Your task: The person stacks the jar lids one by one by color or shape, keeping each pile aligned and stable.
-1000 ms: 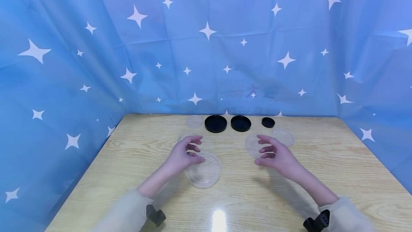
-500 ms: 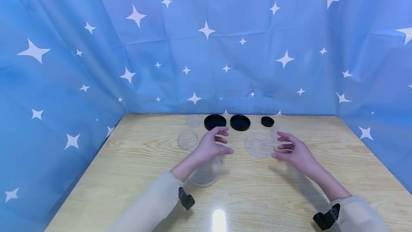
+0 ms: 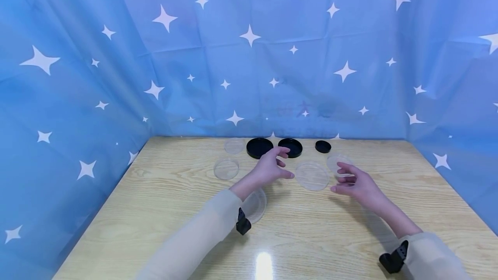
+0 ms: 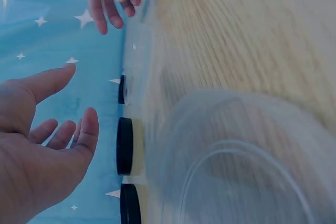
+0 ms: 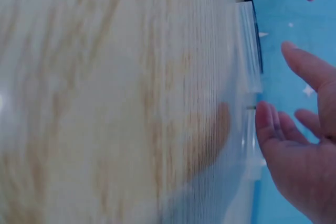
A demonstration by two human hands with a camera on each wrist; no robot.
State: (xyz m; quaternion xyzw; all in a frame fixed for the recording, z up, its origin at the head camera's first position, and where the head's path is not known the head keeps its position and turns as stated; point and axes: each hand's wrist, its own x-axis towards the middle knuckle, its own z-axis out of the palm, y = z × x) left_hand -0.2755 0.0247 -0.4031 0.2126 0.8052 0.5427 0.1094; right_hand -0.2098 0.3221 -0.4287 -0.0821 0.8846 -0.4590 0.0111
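My left hand (image 3: 272,168) hovers above the middle of the table, fingers loosely bent and nothing in them. Just right of its thumb lies a clear round dish (image 3: 312,177). My right hand (image 3: 359,186) is held over the table on the right, thumb and fingers apart, also holding nothing. Its fingers partly cover a second clear round dish (image 3: 337,161) in the head view. Beneath my left wrist is a large clear round dish (image 4: 241,166) with a ring in its middle; my sleeve hides part of it in the head view.
Along the back edge stand black round dishes: a large one (image 3: 259,148), another large one (image 3: 294,147) partly behind my left fingers, and a small one (image 3: 323,146). Two more clear dishes (image 3: 226,169) lie at left. A blue star-patterned curtain (image 3: 249,77) encloses the table (image 3: 155,211).
My left hand has moved right and away from me, from the large clear dish toward the middle. My right hand has shifted right, then nearly stopped. The dishes stay in place.
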